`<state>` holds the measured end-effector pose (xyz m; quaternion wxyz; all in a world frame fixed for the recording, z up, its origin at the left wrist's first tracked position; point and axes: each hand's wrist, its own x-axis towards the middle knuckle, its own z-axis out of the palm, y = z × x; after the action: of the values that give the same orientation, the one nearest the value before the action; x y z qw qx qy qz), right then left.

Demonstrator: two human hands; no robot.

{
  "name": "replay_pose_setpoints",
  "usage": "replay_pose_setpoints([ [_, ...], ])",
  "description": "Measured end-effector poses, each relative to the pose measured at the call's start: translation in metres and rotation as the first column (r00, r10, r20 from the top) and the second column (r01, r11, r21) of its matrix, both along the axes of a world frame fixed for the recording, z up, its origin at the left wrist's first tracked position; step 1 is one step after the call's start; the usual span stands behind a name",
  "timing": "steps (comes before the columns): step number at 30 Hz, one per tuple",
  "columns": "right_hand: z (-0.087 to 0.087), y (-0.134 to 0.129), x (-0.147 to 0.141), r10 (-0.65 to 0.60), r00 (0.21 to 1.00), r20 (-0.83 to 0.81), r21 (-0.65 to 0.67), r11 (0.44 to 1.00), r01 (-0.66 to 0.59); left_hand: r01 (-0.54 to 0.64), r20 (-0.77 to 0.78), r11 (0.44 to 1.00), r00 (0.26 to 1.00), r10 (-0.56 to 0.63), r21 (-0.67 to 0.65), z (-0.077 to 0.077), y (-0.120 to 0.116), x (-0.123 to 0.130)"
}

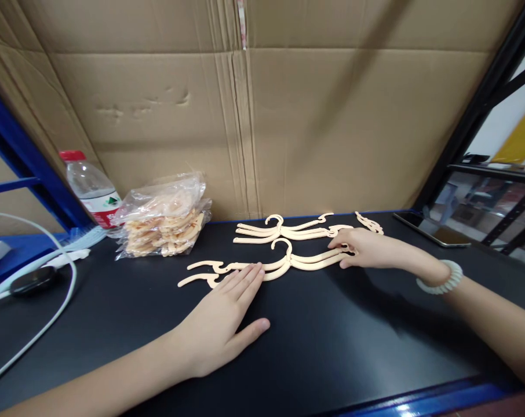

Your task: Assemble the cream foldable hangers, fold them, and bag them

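A cream folding hanger (317, 262) lies spread on the black tabletop, its hook toward the back. My left hand (223, 324) rests flat over its left arms, fingers stretched out and thumb apart. At the right end of the same hanger, my right hand (360, 248) has its fingers bent round the arm tips in a pinch; a pale bracelet circles that wrist. Another cream hanger (284, 231) lies just behind, with its hook also pointing back. Small cream pieces (369, 223) sit behind my right hand.
Clear bags of cream parts (162, 223) stand at the back left beside a red-capped bottle (95, 191). White cables (69, 289) and a black oval device (33, 281) lie at the left. A phone (431, 230) lies at the back right. Cardboard (353, 116) walls the back.
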<state>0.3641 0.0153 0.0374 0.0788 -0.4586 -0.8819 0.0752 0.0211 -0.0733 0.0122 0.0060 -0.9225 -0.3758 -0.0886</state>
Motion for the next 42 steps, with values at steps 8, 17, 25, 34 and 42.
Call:
replay_pose_setpoints([
  [8, 0.015, 0.008, 0.012, -0.079, 0.994, -0.072, -0.017, 0.997, 0.078, 0.024, 0.089, 0.999, 0.996, -0.028, 0.048, -0.013, 0.003, -0.005],
  [17, 0.009, 0.050, 0.081, -0.538, 0.789, -0.295, 0.229, 0.762, 0.606, 0.153, 0.150, 0.983, 0.975, -0.167, 0.098, 0.002, -0.006, 0.003],
  [25, -0.015, 0.062, 0.099, -0.621, 0.777, -0.107, 0.190, 0.754, 0.629, 0.318, 0.199, 0.948, 0.927, -0.317, 0.031, 0.009, -0.010, 0.007],
  [34, -0.028, 0.065, 0.087, -0.646, 0.763, -0.019, 0.213, 0.743, 0.634, 0.322, 0.164, 0.946, 0.933, -0.322, 0.025, 0.010, -0.011, 0.007],
  [42, -0.018, 0.054, 0.082, -0.647, 0.740, -0.187, 0.236, 0.701, 0.673, 0.322, 0.172, 0.947, 0.932, -0.319, 0.009, 0.011, -0.011, 0.008],
])
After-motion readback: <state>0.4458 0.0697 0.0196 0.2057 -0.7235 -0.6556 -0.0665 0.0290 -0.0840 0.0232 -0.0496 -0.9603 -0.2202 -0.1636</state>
